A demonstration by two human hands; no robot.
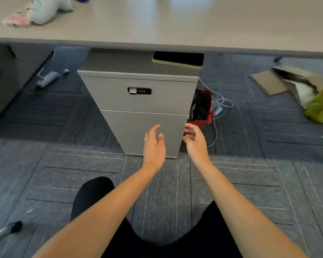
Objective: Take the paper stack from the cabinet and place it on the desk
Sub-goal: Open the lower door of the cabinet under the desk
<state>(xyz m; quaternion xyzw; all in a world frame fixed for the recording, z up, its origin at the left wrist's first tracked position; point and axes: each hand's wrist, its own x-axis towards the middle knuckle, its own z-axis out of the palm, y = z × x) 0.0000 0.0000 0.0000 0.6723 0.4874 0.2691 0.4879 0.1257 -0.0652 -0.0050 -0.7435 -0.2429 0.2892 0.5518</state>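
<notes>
**Both hands empty in front of the closed cabinet**

The left hand (154,144) is hovering open in front of the lower drawer (142,133), fingers spread loosely, a ring on one finger and a thin bracelet at the wrist, gripping nothing. The right hand (195,140) is reaching toward the drawer's right edge, fingers half curled and also holding nothing; I cannot tell whether its fingertips are touching the drawer front.

The grey cabinet (138,94) is standing under the desk (175,23), both drawers shut, with a combination lock (139,90) on the upper one. No paper stack is showing; a dark-covered notebook (178,59) is lying on the cabinet's top, half beneath the desk edge. A red bag (201,107) is leaning just beside the cabinet's right side, white cables (219,103) trailing near it. Flattened cardboard (280,81) and a green bag (320,107) are lying well to the right on the carpet.
</notes>
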